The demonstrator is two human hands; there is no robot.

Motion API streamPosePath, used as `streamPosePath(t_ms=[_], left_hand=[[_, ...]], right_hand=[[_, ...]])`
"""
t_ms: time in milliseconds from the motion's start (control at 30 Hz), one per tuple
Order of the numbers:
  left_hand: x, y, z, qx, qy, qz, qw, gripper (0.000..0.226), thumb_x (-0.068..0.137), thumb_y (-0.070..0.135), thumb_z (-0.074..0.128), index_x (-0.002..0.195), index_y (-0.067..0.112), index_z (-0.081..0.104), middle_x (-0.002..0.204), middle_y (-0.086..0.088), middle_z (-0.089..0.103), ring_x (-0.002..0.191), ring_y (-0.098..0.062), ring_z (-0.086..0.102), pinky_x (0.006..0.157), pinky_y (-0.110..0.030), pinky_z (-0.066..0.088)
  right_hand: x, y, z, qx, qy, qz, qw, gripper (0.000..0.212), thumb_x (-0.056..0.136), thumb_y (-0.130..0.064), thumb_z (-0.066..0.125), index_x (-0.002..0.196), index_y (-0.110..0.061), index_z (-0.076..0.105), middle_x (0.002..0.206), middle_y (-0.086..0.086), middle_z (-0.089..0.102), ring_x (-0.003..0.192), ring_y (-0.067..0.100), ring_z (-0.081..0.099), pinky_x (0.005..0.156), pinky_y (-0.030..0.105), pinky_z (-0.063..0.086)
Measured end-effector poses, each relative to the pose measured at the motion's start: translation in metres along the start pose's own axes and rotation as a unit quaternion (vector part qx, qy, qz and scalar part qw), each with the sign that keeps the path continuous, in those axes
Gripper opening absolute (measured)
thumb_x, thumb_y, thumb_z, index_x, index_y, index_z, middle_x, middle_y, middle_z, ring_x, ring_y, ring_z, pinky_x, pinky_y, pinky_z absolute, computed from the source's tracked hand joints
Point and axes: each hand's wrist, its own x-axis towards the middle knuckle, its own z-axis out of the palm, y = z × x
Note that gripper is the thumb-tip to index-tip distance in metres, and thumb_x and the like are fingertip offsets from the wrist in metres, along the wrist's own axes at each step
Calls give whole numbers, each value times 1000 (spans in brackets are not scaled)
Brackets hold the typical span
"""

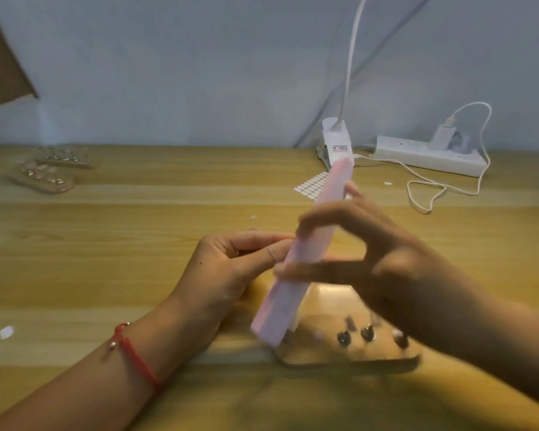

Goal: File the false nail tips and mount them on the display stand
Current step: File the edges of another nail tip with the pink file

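Observation:
My right hand (371,247) grips a long pink nail file (296,275) around its middle, and the file slants from lower left to upper right above the table. My left hand (231,269) pinches something small against the file's left edge; the piece itself is hidden between thumb and forefinger. A clear display stand (349,346) with dark pegs lies on the table just below both hands, partly covered by my right forearm. The picture is blurred around the file and right hand.
Two more clear stands with nail tips (50,172) lie at the far left. A sheet of white adhesive tabs (311,185) sits behind the file. A lamp base (336,144), a white power strip (427,157) and its cable (423,194) occupy the back right. A small white scrap (7,332) lies near left.

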Motion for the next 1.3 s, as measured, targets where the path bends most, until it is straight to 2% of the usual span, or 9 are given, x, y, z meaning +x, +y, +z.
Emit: streamPosePath(t_ms=[133, 267, 433, 567, 633, 700, 800, 1033, 1300], left_hand=[[1, 0, 0, 12, 15, 14, 1000, 22, 53, 39, 72, 72, 31, 79, 78, 9, 75, 70, 5, 65, 61, -8, 46], [0, 0, -2, 3, -2, 3, 1000, 26, 57, 38, 73, 80, 26, 80, 83, 3, 76, 74, -2, 67, 63, -14, 49], [2, 0, -1, 9, 15, 12, 1000, 25, 54, 40, 72, 77, 30, 79, 82, 7, 75, 76, 4, 66, 66, -7, 46], [1, -1, -2, 12, -7, 7, 1000, 23, 63, 36, 75, 84, 28, 79, 88, 4, 76, 82, -3, 67, 70, -16, 50], [1, -1, -2, 27, 6, 11, 1000, 25, 58, 39, 78, 82, 33, 79, 88, 7, 76, 83, 2, 67, 76, -14, 48], [1, 0, -1, 33, 14, 14, 999, 25, 56, 41, 75, 79, 34, 79, 86, 7, 76, 81, 2, 67, 70, -11, 48], [0, -1, 1, 27, 18, 7, 999, 25, 57, 41, 71, 78, 29, 79, 80, 3, 76, 72, -3, 67, 59, -14, 49], [1, 2, -2, 12, 45, 20, 999, 30, 63, 36, 72, 90, 24, 78, 88, 1, 75, 80, -6, 68, 67, -15, 52], [2, -3, -3, 18, 64, -5, 998, 28, 70, 30, 70, 94, 15, 74, 92, -3, 75, 91, -17, 71, 72, -27, 59]], right_hand=[[5, 19, -15, 5, 47, 101, 994, 33, 88, -8, 54, 111, -27, 69, 116, 15, 58, 109, 32, 57, 91, 47, 52], [2, -1, 5, -21, 26, 11, 999, 40, 88, -1, 57, 114, -30, 67, 112, 16, 59, 110, 32, 55, 104, 60, 38], [6, 23, -11, -14, 70, 93, 993, 39, 91, -1, 50, 115, -29, 61, 117, 18, 58, 107, 36, 56, 94, 50, 50], [3, 7, 5, -26, 26, 14, 999, 42, 90, 0, 51, 119, -28, 63, 115, 18, 59, 114, 35, 50, 113, 52, 29], [4, 20, -6, 3, 53, 71, 996, 37, 92, -3, 48, 116, -28, 62, 115, 19, 58, 108, 41, 54, 103, 49, 42], [3, 21, -3, -2, 70, 91, 993, 40, 90, 3, 51, 113, -26, 66, 114, 20, 57, 103, 40, 57, 89, 56, 49], [5, 0, 14, -28, 38, 11, 999, 50, 85, 11, 58, 115, -27, 69, 115, 15, 55, 108, 34, 56, 103, 63, 37], [-14, 74, -12, -52, 159, 216, 962, 43, 86, 8, 64, 119, -19, 57, 117, 22, 57, 104, 21, 50, 92, 1, 32], [-15, 60, 9, -10, 169, 157, 973, 50, 83, 13, 66, 119, -21, 58, 120, 22, 55, 114, 13, 43, 98, 8, 36]])
